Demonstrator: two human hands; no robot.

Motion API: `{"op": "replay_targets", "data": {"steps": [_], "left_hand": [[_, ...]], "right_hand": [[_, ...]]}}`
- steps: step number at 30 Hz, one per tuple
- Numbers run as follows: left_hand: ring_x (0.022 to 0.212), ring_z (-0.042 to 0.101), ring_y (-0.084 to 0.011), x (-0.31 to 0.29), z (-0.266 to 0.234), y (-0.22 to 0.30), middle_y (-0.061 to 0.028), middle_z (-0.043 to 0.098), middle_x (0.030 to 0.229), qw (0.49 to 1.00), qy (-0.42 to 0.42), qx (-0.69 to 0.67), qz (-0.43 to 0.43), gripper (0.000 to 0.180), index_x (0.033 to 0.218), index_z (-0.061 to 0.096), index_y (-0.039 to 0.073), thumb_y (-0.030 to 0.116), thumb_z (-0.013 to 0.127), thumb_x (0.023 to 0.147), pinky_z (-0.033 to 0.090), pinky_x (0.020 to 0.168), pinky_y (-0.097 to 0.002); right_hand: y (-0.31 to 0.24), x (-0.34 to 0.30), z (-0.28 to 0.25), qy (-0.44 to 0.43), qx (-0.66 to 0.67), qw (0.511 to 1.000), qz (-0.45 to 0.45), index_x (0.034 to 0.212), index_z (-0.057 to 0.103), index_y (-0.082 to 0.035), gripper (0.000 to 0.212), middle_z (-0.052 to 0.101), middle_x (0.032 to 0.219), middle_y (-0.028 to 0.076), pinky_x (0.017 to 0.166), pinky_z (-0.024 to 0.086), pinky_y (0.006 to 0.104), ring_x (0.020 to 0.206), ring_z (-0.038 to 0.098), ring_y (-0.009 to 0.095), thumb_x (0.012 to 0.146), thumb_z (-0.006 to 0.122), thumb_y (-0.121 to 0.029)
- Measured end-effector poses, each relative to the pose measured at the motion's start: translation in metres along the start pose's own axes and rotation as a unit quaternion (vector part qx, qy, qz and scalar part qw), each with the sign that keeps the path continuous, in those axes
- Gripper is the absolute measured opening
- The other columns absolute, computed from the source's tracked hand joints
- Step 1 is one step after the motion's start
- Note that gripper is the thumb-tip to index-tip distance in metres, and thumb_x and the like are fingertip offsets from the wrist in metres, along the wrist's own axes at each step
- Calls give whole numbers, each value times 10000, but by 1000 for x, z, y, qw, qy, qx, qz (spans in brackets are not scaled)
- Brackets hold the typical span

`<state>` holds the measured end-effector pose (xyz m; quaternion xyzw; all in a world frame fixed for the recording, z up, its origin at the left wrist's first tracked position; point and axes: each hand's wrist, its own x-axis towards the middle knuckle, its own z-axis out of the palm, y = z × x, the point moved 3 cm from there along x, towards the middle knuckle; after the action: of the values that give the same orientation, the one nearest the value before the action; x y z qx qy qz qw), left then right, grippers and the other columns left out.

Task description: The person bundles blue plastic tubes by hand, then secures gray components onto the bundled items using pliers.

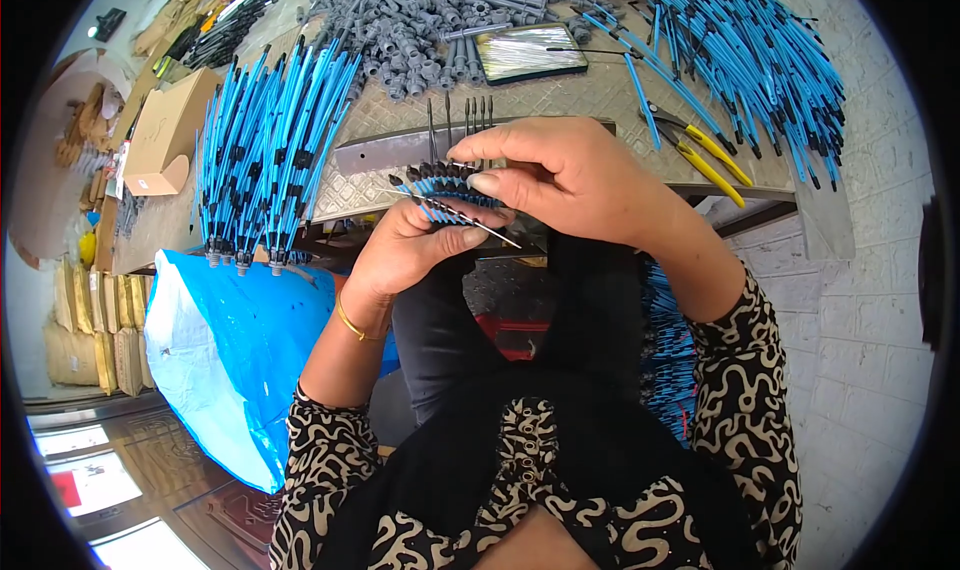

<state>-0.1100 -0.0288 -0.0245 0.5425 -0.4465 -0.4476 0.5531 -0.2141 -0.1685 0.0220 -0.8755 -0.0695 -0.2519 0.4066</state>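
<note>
A bundle of short blue rods with black ends (432, 188) lies in my left hand (385, 255), its thumb and fingers wrapped around it. A thin silvery rod (502, 238) sticks out past that thumb, slanting across the bundle. My right hand (585, 175) reaches in from the right, thumb and forefinger curled in a pinch at the black ends; what is between those fingertips is too small to make out. Just beyond, several thin dark pins (470, 115) stand upright by a grey metal bar (385, 153) at the table's near edge.
Grey plastic fittings (410, 30) are heaped at the back, beside a shallow tray (490, 70) of thin silvery rods. Long blue rods form a left bundle (270, 140) and a right pile (760, 60). Yellow-handled pliers (710, 170), a cardboard box (165, 125) and a blue plastic bag (250, 340) lie around.
</note>
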Motion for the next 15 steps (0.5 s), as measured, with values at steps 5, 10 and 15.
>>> {"op": "replay_targets", "data": {"steps": [5, 10, 15], "left_hand": [[898, 558, -96, -2, -4, -8, -24, 650, 971, 1000, 3, 7, -6, 171, 991, 651, 31, 27, 604, 827, 446, 796, -241], [865, 550, -79, -4, -5, -11, -7, 647, 940, 1000, 10, -18, -16, 171, 991, 652, 33, 27, 608, 826, 449, 763, -228], [851, 544, -70, -2, -1, -12, 8, 640, 913, 999, 10, 4, 31, 166, 987, 653, 36, 28, 607, 828, 446, 756, -219]], "right_hand": [[-3, -1, 4, 38, 48, 998, -5, 1020, 623, -93, 230, 550, 715, 82, 531, 435, 289, 581, 558, 236, 792, 602, -80], [-19, 1, -2, 26, -124, 991, -30, 1014, 625, -108, 228, 535, 726, 84, 529, 430, 295, 587, 551, 237, 789, 597, -82], [-15, 4, -2, 22, -92, 995, -30, 997, 625, -114, 218, 543, 755, 83, 540, 434, 312, 613, 560, 242, 780, 610, -105]]}}
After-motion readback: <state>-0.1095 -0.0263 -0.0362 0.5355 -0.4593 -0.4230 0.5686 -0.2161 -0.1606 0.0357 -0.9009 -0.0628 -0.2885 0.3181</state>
